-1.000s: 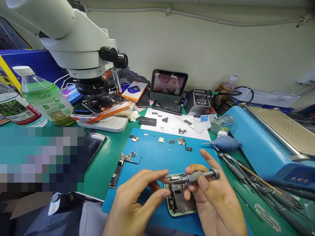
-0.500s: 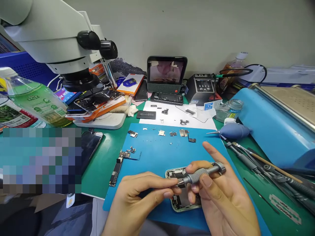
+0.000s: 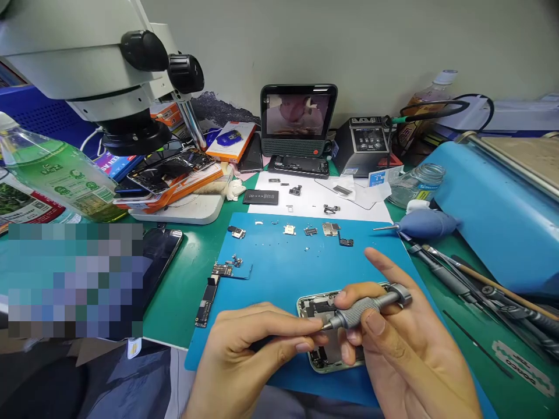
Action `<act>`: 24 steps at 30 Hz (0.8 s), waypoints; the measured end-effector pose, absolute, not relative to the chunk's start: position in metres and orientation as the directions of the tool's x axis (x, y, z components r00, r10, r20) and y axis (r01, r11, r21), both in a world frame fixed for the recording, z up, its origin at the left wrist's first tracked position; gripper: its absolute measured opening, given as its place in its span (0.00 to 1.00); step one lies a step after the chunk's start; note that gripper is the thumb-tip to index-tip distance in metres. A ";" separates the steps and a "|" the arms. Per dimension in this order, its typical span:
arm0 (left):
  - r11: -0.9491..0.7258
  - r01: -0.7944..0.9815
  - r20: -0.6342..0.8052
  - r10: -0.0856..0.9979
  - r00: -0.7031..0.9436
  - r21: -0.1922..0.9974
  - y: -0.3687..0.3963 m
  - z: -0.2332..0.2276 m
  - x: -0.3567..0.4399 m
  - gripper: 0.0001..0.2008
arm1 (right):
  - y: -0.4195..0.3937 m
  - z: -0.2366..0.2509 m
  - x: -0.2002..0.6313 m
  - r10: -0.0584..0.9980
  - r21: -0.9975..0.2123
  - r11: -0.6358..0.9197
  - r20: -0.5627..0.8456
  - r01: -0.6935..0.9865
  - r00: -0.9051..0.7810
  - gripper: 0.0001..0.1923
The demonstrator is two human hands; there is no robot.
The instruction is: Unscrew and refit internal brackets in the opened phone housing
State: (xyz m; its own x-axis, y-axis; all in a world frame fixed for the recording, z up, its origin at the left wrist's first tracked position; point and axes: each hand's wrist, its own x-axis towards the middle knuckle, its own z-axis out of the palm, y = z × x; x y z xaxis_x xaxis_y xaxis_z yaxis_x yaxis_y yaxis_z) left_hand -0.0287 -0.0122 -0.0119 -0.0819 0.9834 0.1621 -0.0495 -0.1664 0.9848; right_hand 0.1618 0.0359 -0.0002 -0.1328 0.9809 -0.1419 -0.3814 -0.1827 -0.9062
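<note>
Gripping screwdriver [image 3: 367, 308] in right hand [image 3: 406, 355], tip seemingly between left fingers [image 3: 301, 331]

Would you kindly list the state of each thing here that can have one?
Phone: opened, back off, insides bare, flat on the blue mat.
Screwdriver: held in the right hand, tip at the left hand's fingertips.
Small screen: on, showing a picture.
Green bottle: capped, lying tilted.
Jar: no lid visible.
Dark phone: screen off, lying flat.
</note>
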 end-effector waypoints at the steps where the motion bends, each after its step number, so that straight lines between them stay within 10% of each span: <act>1: -0.174 -0.044 0.171 0.983 -0.062 0.984 -0.012 -0.012 -0.030 0.09 | 0.036 0.000 0.162 0.981 -0.906 -0.182 -0.140 -0.382 -0.134 0.33; 24: -0.213 -0.089 0.212 0.977 -0.014 0.973 -0.012 -0.009 -0.031 0.14 | 0.036 0.009 0.159 0.981 -0.875 -0.181 -0.130 -0.449 -0.143 0.32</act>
State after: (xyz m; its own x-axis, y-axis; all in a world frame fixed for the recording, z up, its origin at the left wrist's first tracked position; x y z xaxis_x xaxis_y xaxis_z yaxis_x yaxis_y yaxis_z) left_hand -0.0307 -0.0121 -0.0089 -0.0143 0.9771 0.2123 -0.0889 -0.2127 0.9731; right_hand 0.1589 0.0363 0.0094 -0.1426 0.9812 -0.1299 -0.4488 -0.1811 -0.8751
